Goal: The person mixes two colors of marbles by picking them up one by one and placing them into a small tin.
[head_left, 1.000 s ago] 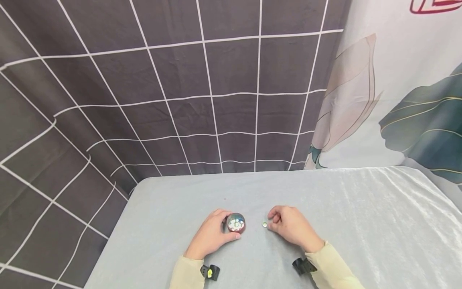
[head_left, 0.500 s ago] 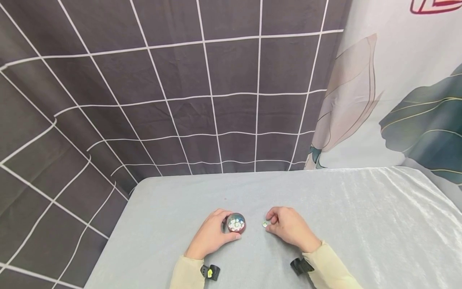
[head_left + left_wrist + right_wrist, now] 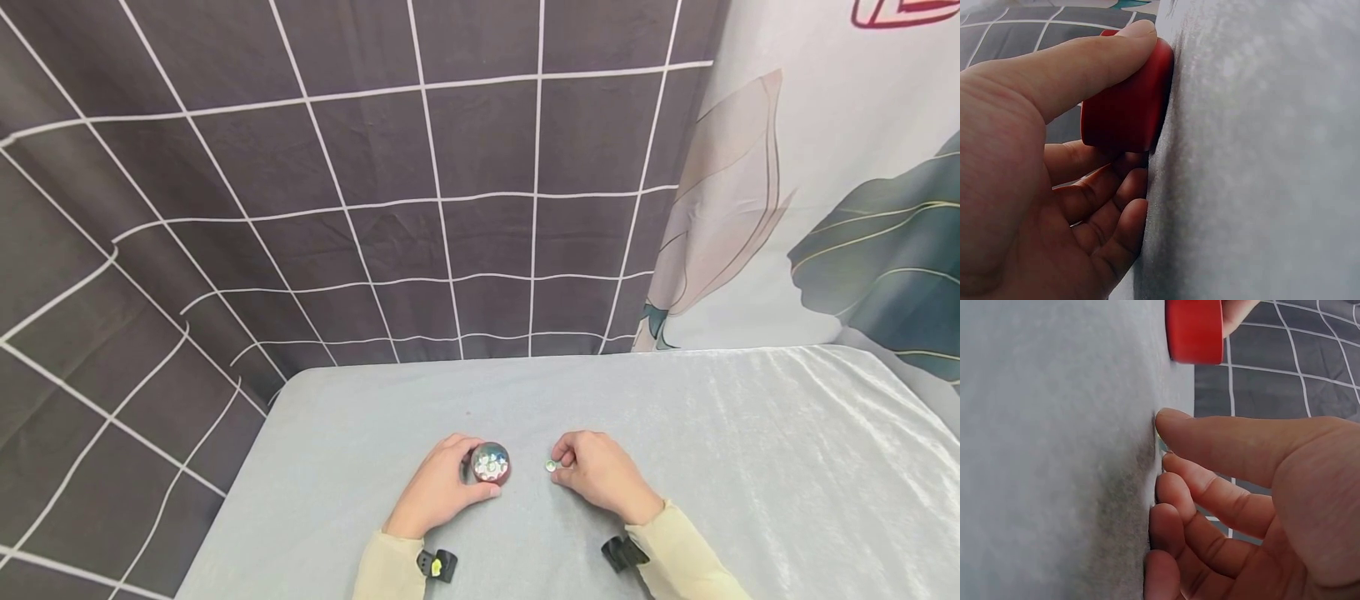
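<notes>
My left hand [image 3: 438,487] grips a short, round, red-sided object [image 3: 491,462] with its thumb and fingers. Its top looks shiny, with pale round spots. In the left wrist view the smooth red side [image 3: 1125,103] stands on the cloth under the thumb, with the other fingers behind and below it. To its right, my right hand [image 3: 603,471] pinches a tiny round pale-green disc [image 3: 551,466] between thumb and index finger at the cloth. Only a sliver of the disc [image 3: 1162,445] shows in the right wrist view; the fingertips hide most of it.
A pale grey velvety cloth [image 3: 360,425] covers the table. Behind and to the left hangs a dark curtain [image 3: 480,233] with white grid lines; a white leaf-patterned curtain [image 3: 742,308] hangs at the back right. Both wrists wear black camera mounts [image 3: 444,567].
My right hand has shifted slightly left, bringing thumb and index finger closer around the small disc. The left hand and the red object have stayed still.
</notes>
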`<state>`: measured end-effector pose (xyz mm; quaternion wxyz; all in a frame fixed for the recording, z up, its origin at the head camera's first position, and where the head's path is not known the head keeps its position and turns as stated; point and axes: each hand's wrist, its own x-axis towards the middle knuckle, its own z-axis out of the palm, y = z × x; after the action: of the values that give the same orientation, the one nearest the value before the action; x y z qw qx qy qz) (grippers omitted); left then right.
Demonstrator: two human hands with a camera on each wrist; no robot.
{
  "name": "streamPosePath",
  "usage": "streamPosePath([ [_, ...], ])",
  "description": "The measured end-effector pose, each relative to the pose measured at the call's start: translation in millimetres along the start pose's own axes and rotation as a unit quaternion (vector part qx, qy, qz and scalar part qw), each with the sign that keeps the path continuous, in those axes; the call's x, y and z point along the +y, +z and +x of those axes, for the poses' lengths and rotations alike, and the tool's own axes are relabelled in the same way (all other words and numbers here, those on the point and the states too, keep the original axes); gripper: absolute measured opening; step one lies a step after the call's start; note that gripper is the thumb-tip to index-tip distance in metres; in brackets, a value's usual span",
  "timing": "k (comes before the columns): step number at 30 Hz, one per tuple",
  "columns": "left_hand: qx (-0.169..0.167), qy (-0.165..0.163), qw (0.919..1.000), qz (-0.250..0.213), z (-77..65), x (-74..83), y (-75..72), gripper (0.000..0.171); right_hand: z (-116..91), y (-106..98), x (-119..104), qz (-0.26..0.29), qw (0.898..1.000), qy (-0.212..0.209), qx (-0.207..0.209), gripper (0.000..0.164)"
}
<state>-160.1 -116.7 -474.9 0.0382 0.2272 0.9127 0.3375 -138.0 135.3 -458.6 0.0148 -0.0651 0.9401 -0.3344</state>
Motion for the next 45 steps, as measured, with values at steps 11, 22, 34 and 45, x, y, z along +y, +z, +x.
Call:
streamPosePath([
  [11,0.0,-0.002,1.0,0.0,0.1,0.1,0.6,0.06,1.0,0.3,-1.6,-0.016,1.0,0.008,-0.002,0.02],
  [22,0.001,-0.002,1.0,0.001,0.0,0.0,0.7,0.06,3.0,2.1,-3.1,-0.019,1.0,0.013,-0.007,0.021],
  [34,0.002,0.002,1.0,0.0,0.6,0.6,0.2,0.057,4.9,4.2,-2.8,-0.023,1.0,0.01,-0.001,0.022],
  [45,0.001,0.001,1.0,0.0,0.6,0.8,0.0,0.057,3.7,4.5,-3.4,-0.021,1.0,0.016,-0.002,0.021],
])
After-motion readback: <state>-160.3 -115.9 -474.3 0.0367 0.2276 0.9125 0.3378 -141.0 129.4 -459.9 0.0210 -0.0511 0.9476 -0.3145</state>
